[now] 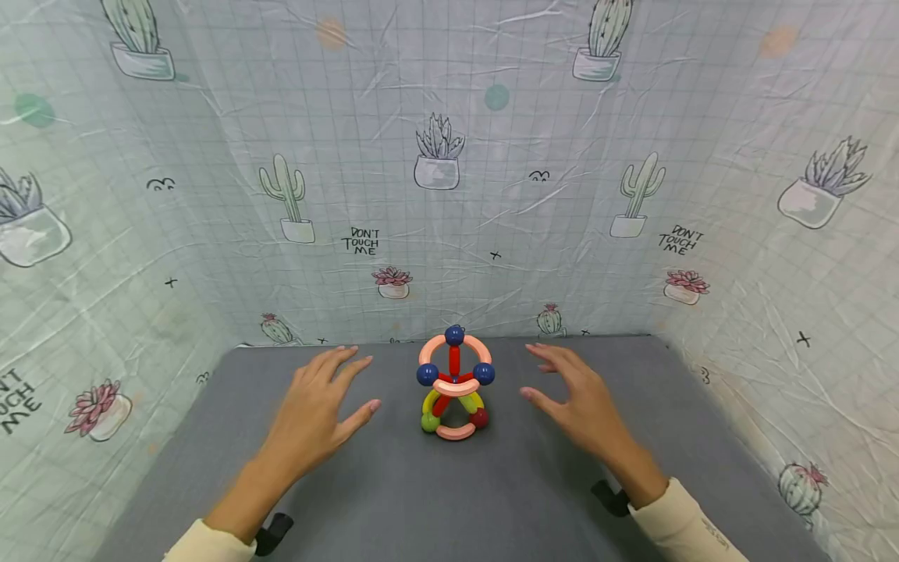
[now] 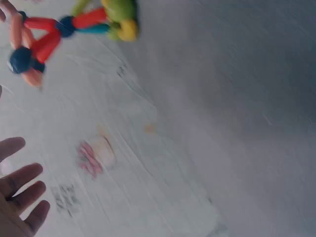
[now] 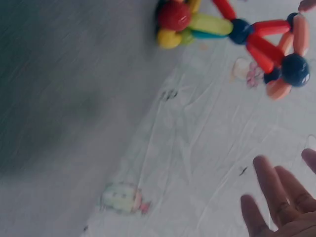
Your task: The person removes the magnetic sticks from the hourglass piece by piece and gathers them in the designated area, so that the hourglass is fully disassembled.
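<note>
A small toy structure of balls and rods (image 1: 454, 365) stands upright on the grey table, between both hands. Its upper part has dark blue balls, red rods and curved salmon-pink pieces; lower down are green and red balls with yellow-green curved pieces. The left wrist view also shows a teal rod and a yellow ball near its base. My left hand (image 1: 316, 406) hovers to the left of the structure, fingers spread and touching nothing. On the other side my right hand (image 1: 583, 402) is held with fingers apart, likewise clear of the structure (image 3: 240, 31).
The grey tabletop (image 1: 449, 499) runs back to a wrinkled sheet (image 1: 449, 218) printed with potted cacti and succulents, which rises behind and along both sides. Dark straps (image 1: 274, 534) sit on the wrists beside cream sleeves (image 1: 211, 546).
</note>
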`<action>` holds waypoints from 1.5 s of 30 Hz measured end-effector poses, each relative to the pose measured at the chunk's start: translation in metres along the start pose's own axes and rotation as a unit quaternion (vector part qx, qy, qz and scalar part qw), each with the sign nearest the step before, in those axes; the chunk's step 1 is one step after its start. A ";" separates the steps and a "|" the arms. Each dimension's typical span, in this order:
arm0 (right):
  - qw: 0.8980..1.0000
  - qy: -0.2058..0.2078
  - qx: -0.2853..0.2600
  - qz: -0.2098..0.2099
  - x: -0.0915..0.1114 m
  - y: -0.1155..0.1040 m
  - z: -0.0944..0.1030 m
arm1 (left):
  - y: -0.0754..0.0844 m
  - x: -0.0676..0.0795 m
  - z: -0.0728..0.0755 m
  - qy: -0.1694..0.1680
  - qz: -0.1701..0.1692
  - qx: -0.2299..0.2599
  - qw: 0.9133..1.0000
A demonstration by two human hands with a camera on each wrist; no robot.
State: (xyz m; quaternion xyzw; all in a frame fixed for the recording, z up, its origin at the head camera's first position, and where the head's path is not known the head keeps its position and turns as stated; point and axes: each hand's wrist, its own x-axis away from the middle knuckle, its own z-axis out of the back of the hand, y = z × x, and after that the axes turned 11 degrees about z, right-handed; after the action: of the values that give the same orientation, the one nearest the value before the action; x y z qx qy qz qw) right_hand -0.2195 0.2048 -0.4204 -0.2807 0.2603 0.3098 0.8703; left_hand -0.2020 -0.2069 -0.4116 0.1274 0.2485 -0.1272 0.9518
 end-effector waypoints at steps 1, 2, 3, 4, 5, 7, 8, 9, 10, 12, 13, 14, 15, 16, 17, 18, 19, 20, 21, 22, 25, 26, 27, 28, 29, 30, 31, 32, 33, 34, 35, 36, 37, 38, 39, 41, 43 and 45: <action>1.000 0.001 -0.011 0.000 -0.002 -0.003 -0.001 | 0.006 -0.002 0.000 0.005 -0.005 0.011 1.000; 1.000 0.001 -0.021 -0.001 -0.004 -0.006 -0.003 | 0.013 -0.003 0.000 0.010 -0.012 0.021 1.000; 1.000 -0.001 -0.031 -0.003 -0.007 -0.009 -0.004 | 0.019 -0.005 -0.001 0.013 -0.018 0.030 0.999; 0.999 -0.004 -0.039 -0.004 -0.009 -0.011 -0.006 | 0.025 -0.007 -0.002 0.017 -0.024 0.040 0.999; 0.999 -0.007 -0.047 -0.005 -0.011 -0.013 -0.008 | 0.031 -0.009 -0.003 0.020 -0.030 0.050 0.998; 0.998 -0.012 -0.061 -0.008 -0.015 -0.017 -0.013 | 0.041 -0.012 -0.006 0.023 -0.039 0.067 0.997; 0.998 -0.015 -0.069 -0.009 -0.017 -0.019 -0.015 | 0.046 -0.014 -0.007 0.024 -0.042 0.075 0.996; 0.997 -0.016 -0.074 -0.009 -0.019 -0.021 -0.017 | 0.050 -0.015 -0.009 0.025 -0.044 0.082 0.995; 0.997 -0.017 -0.079 -0.007 -0.021 -0.023 -0.020 | 0.053 -0.017 -0.012 0.026 -0.045 0.089 0.995; 0.996 -0.017 -0.087 0.002 -0.024 -0.026 -0.024 | 0.058 -0.020 -0.017 0.029 -0.047 0.099 0.994; 0.996 -0.018 -0.088 0.007 -0.026 -0.027 -0.027 | 0.060 -0.021 -0.020 0.031 -0.047 0.104 0.993; 0.996 -0.019 -0.090 0.011 -0.028 -0.029 -0.029 | 0.061 -0.022 -0.023 0.033 -0.046 0.110 0.992; 0.996 -0.020 -0.091 0.017 -0.030 -0.030 -0.032 | 0.062 -0.023 -0.027 0.035 -0.044 0.116 0.992; 0.995 -0.023 -0.093 0.020 -0.032 -0.031 -0.034 | 0.063 -0.024 -0.030 0.037 -0.041 0.121 0.991; 0.995 -0.026 -0.095 0.023 -0.033 -0.032 -0.036 | 0.064 -0.025 -0.033 0.039 -0.038 0.127 0.990; 0.995 -0.029 -0.096 0.024 -0.035 -0.033 -0.038 | 0.064 -0.025 -0.036 0.041 -0.036 0.133 0.990; 0.994 -0.032 -0.099 0.024 -0.037 -0.034 -0.040 | 0.065 -0.026 -0.038 0.042 -0.032 0.140 0.989; 0.994 -0.032 -0.102 0.026 -0.038 -0.034 -0.042 | 0.065 -0.026 -0.040 0.045 -0.030 0.146 0.988; 0.994 -0.032 -0.104 0.028 -0.039 -0.035 -0.044 | 0.066 -0.026 -0.042 0.046 -0.028 0.151 0.987; 0.994 -0.031 -0.104 0.029 -0.041 -0.034 -0.046 | 0.066 -0.027 -0.044 0.048 -0.027 0.155 0.986; 0.994 -0.026 -0.096 0.035 -0.043 -0.034 -0.049 | 0.068 -0.028 -0.047 0.050 -0.024 0.165 0.985; 0.995 -0.023 -0.093 0.038 -0.043 -0.033 -0.050 | 0.069 -0.028 -0.048 0.049 -0.024 0.167 0.984; 0.995 -0.021 -0.091 0.039 -0.043 -0.033 -0.051 | 0.069 -0.028 -0.049 0.047 -0.023 0.169 0.984; 0.995 -0.020 -0.090 0.039 -0.043 -0.033 -0.051 | 0.070 -0.028 -0.050 0.045 -0.022 0.171 0.984; 0.995 -0.020 -0.090 0.039 -0.043 -0.033 -0.052 | 0.071 -0.029 -0.050 0.043 -0.022 0.174 0.983; 0.995 -0.020 -0.090 0.038 -0.043 -0.032 -0.052 | 0.071 -0.029 -0.051 0.042 -0.022 0.175 0.983; 0.995 -0.020 -0.090 0.037 -0.043 -0.032 -0.052 | 0.071 -0.029 -0.051 0.042 -0.022 0.176 0.983; 0.995 -0.020 -0.091 0.035 -0.042 -0.032 -0.052 | 0.072 -0.029 -0.052 0.042 -0.022 0.175 0.983; 0.995 -0.022 -0.090 0.032 -0.042 -0.032 -0.052 | 0.072 -0.029 -0.052 0.043 -0.024 0.176 0.983; 0.995 -0.023 -0.089 0.031 -0.042 -0.032 -0.052 | 0.073 -0.029 -0.052 0.046 -0.028 0.174 0.983; 0.995 -0.024 -0.088 0.030 -0.042 -0.032 -0.052 | 0.074 -0.029 -0.052 0.048 -0.031 0.170 0.984; 0.996 -0.025 -0.087 0.029 -0.042 -0.032 -0.052 | 0.074 -0.029 -0.053 0.050 -0.036 0.166 0.984; 0.996 -0.025 -0.086 0.029 -0.042 -0.032 -0.052 | 0.075 -0.030 -0.053 0.052 -0.040 0.161 0.985; 0.996 -0.026 -0.085 0.030 -0.042 -0.031 -0.052 | 0.076 -0.030 -0.053 0.052 -0.042 0.156 0.985; 0.996 -0.026 -0.084 0.032 -0.042 -0.031 -0.051 | 0.078 -0.030 -0.054 0.051 -0.044 0.150 0.986; 0.996 -0.028 -0.083 0.035 -0.042 -0.030 -0.051 | 0.080 -0.031 -0.056 0.048 -0.042 0.140 0.988; 0.995 -0.030 -0.084 0.039 -0.042 -0.030 -0.050 | 0.081 -0.031 -0.057 0.044 -0.039 0.138 0.989; 0.995 -0.032 -0.087 0.041 -0.043 -0.029 -0.049 | 0.081 -0.032 -0.058 0.041 -0.035 0.139 0.989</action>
State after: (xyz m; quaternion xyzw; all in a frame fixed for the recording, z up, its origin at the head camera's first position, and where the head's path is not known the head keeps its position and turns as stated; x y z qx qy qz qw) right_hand -0.2418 0.1371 -0.4186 -0.3344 0.2155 0.3755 0.8371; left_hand -0.2294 -0.1073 -0.4300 0.2546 0.2720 -0.1882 0.9087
